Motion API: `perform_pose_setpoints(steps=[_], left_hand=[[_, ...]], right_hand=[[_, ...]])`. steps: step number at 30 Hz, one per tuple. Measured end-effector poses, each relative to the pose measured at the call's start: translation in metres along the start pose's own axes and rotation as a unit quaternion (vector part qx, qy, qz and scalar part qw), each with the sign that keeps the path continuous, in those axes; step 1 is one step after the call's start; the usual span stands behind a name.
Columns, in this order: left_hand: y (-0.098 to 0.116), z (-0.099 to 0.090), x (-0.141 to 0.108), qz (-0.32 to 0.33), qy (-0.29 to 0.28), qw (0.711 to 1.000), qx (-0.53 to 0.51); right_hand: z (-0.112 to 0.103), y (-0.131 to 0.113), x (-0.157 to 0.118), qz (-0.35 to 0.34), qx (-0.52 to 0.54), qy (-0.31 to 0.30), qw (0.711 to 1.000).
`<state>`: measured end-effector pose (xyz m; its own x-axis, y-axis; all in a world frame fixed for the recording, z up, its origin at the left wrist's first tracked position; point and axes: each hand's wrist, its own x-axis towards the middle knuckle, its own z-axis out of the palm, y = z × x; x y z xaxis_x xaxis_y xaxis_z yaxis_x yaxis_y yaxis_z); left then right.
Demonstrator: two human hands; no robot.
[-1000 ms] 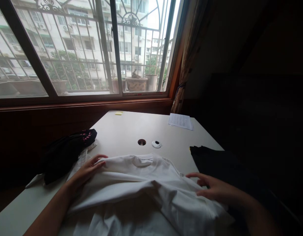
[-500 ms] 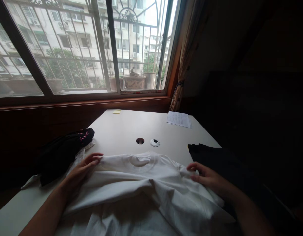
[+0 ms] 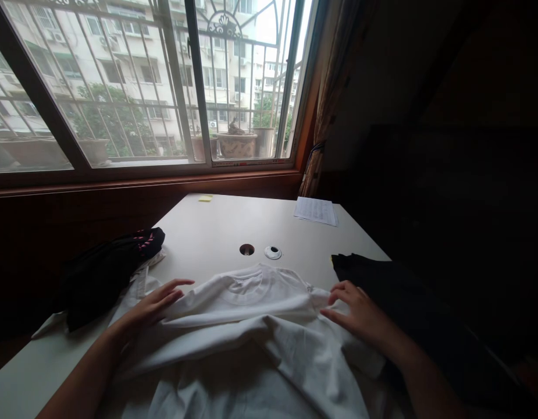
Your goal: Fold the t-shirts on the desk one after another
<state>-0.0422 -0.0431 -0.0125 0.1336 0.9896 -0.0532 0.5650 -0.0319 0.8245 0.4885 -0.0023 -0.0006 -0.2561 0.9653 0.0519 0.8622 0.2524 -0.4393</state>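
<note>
A white T-shirt (image 3: 260, 326) lies rumpled across the near part of the table, its round neckline facing the window. My left hand (image 3: 157, 299) rests at the shirt's left shoulder side, fingers stretched out and a little apart. At the opposite shoulder, my right hand (image 3: 351, 305) is over the cloth with its fingers spread and slightly bent, gripping nothing that I can see. Folds run across the shirt's chest between the two hands. The lower part of the shirt runs out of view at the bottom.
Black clothing with pink marks (image 3: 116, 267) is heaped at the left. Dark folded cloth (image 3: 382, 291) lies at the right. Farther back on the white table (image 3: 225, 227) are a cable hole (image 3: 246, 249), its round cover (image 3: 273, 252), papers (image 3: 316, 210) and a yellow note (image 3: 205, 198).
The shirt's neckline has shifted slightly away from me and spread wider. My left fingers have come off the shoulder edge and straightened; my right hand has moved slightly left, its fingers opening.
</note>
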Motion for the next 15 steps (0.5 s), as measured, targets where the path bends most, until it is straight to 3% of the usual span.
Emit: perform_pose_setpoints(steps=[4, 7, 11, 15], left_hand=[[0.002, -0.001, -0.002, -0.046, -0.048, 0.996, -0.063], [0.002, 0.000, -0.002, -0.070, -0.060, 0.988, -0.121], [0.000, -0.001, -0.001, -0.072, -0.054, 0.986, -0.143], [-0.014, -0.002, 0.005, -0.034, -0.041, 0.997, -0.062]], right_hand=[[0.000, -0.027, -0.007, -0.053, -0.052, -0.055, 0.996], [-0.001, -0.038, -0.015, -0.035, -0.078, -0.098, 0.992], [-0.008, -0.023, -0.024, 0.058, -0.145, -0.093, 0.983], [-0.018, 0.005, -0.030, 0.114, -0.082, -0.103, 0.985]])
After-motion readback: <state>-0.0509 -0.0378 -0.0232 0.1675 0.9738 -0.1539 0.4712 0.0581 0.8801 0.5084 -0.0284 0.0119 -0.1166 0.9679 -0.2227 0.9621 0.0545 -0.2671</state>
